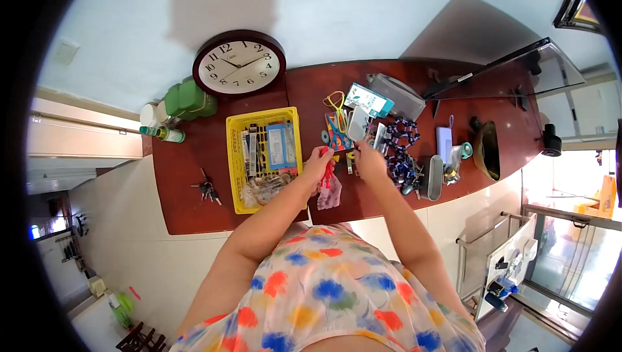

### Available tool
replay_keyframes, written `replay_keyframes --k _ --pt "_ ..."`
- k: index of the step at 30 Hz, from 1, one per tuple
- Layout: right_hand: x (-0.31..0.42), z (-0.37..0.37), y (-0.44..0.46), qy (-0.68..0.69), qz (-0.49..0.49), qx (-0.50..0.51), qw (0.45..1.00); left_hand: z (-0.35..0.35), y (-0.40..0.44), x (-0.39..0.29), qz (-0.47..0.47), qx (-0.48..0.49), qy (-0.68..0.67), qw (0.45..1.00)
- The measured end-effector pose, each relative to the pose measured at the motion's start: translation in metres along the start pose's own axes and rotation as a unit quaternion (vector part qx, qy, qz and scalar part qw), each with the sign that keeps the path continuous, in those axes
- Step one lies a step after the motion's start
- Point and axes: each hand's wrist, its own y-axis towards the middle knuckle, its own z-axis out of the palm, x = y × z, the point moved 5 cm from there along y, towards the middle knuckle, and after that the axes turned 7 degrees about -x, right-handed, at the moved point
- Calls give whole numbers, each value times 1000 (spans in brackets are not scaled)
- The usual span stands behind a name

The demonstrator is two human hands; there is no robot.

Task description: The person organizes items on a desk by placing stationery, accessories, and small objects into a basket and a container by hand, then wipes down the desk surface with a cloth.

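So my left fingers point(321, 158) have a pinch on this red stringy thing point(328, 173), just right of the yellow basket point(230, 158) on the desk point(181, 145). Pinkish cloth bit point(330, 196) is right below it. My right fingers point(365, 152) are curled near the pale case point(357, 123), honestly can't tell if they're gripping anything.

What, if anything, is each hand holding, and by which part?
The left hand holds a red stringy item near its far end; whether the right hand holds anything cannot be told.
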Motion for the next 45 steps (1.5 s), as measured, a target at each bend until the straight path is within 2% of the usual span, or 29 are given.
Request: replay_keyframes --k 1,3,5,7,11,14,17,18,21,22,25,26,29,30,33,37,38,41,45 --pt "-12 6 10 -109 5 19 994 0 -3 -1 3 -3 -8 1000" --pt "-30 18 26 -216 2 64 974 1 -11 -5 4 3 -19 1000" --pt "-37 21 32 -211 12 91 973 1 -20 -8 -2 14 -30 999" --pt "-48 31 39 -242 -3 60 968 -4 -25 -9 0 18 -29 999" --pt "-48 28 39 -236 -6 79 968 -15 -32 -9 0 13 -49 999" --pt "-30 7 32 -191 0 41 981 -20 -38 -11 10 5 -82 997" --pt "-13 -4 21 -161 -75 -52 983 -32 -47 -21 50 -17 -4 999" --pt "-8 -6 18 -137 -106 -85 981 -36 -57 -28 62 -30 -20 997" --pt "35 -36 0 -31 -122 -77 989 -62 -45 -16 67 -1 -73 995" --pt "55 -48 -9 6 -152 -108 982 -72 -42 -13 58 15 -98 993" --pt "82 -48 -22 199 -126 -89 968 -99 -48 -11 -2 12 -210 978" --pt "95 -48 -26 216 -151 -87 961 -107 -48 -9 -5 26 -220 975" --pt "117 -21 -34 341 -99 -77 931 -122 -67 -19 -41 38 -236 970" --pt "125 -10 -36 371 -64 -41 926 -125 -76 -27 -44 33 -233 971" --pt "149 24 -42 400 -59 4 915 -148 -71 -20 -32 59 -235 970" --pt "170 59 -47 314 -49 88 944 -179 -77 -23 0 -67 -161 985" --pt "174 66 -49 305 -57 129 942 -194 -60 -12 31 -76 -124 989" --pt "186 83 -48 198 -117 158 960 -211 -36 -14 114 -136 12 984" --pt "190 103 -40 79 -197 71 975 -204 -15 -36 137 -188 194 953"
